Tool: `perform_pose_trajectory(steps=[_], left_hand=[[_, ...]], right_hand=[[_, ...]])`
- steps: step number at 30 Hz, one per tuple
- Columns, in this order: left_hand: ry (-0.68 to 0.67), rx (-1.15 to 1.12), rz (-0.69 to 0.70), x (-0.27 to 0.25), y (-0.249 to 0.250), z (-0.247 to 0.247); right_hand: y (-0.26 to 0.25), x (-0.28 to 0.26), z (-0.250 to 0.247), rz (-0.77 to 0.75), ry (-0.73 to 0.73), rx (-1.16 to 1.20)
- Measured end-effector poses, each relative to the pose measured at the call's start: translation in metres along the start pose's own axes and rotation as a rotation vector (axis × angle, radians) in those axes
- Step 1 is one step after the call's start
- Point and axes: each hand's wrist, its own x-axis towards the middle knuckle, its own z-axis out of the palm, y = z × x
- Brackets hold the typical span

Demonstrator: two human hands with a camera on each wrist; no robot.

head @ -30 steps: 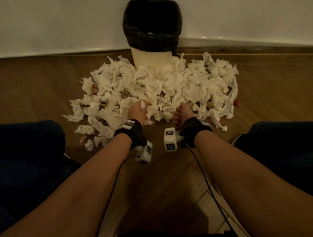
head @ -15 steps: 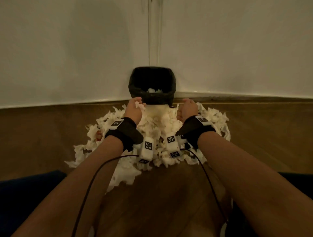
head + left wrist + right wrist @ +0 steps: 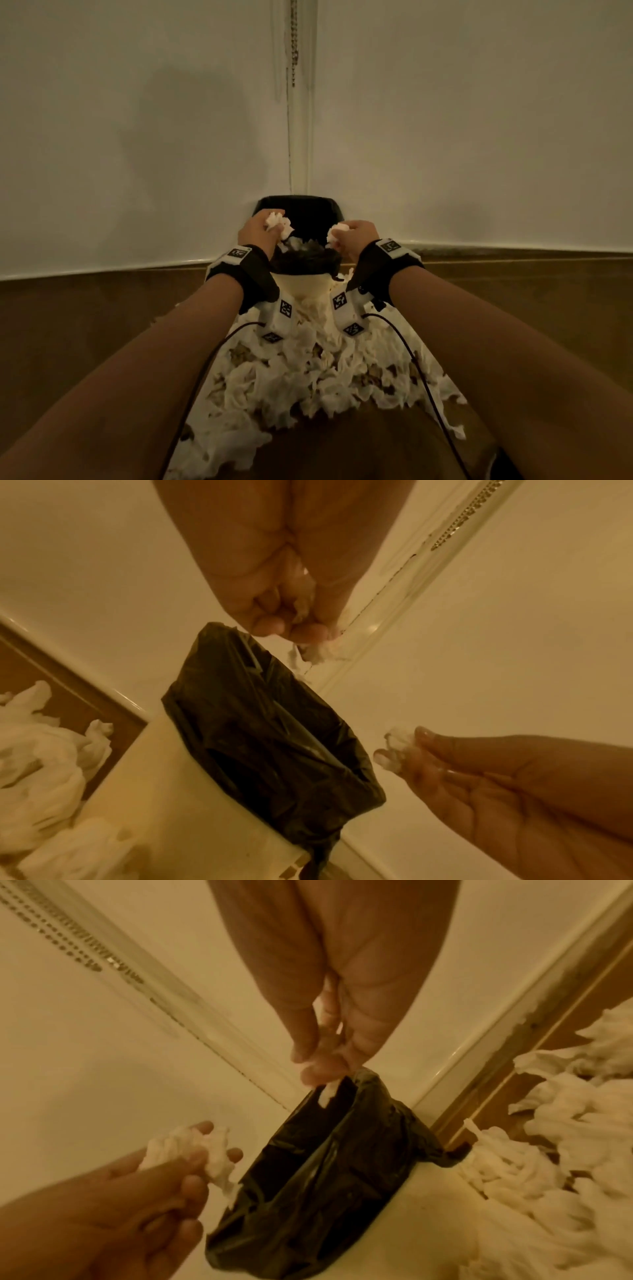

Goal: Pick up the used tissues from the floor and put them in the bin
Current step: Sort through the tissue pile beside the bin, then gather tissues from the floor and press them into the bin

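Note:
A cream bin (image 3: 301, 284) lined with a black bag (image 3: 270, 737) stands in the room's corner. My left hand (image 3: 257, 233) holds a crumpled white tissue (image 3: 278, 223) above the bin's left rim, fingers curled round it. My right hand (image 3: 356, 238) pinches a smaller tissue wad (image 3: 336, 233) over the right rim. In the left wrist view the tissue (image 3: 315, 650) pokes out below my fingertips. In the right wrist view a tissue scrap (image 3: 327, 1093) hangs from my fingers over the bag (image 3: 318, 1185). A few tissues lie inside the bin.
A big heap of crumpled white tissues (image 3: 308, 380) covers the wooden floor (image 3: 85, 329) in front of the bin. White walls (image 3: 137, 120) meet behind it, with a beaded cord (image 3: 293, 41) hanging in the corner. Wrist camera cables trail under both forearms.
Both hands have lifted from the heap up to the bin's rim, each carrying a tissue. My head has tilted up, so more wall shows.

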Motion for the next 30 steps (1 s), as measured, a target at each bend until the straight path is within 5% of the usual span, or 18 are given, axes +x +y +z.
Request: perform_pose_trajectory(steps=[7, 14, 20, 30], left_hand=[[-0.061, -0.188, -0.116, 0.015, -0.008, 0.019], [0.028, -0.215, -0.022, -0.018, -0.022, 0.028], [-0.097, -0.162, 0.025, -0.070, -0.031, 0.047], [-0.368, 0.022, -0.163, -0.145, -0.072, 0.087]], right_hand=[[0.004, 0.007, 0.001, 0.052, -0.126, 0.417], [0.046, 0.003, -0.033, 0.035, 0.213, 0.290], [0.103, -0.030, -0.044, 0.115, 0.190, 0.021], [0.192, -0.098, -0.010, 0.114, -0.051, -0.621]])
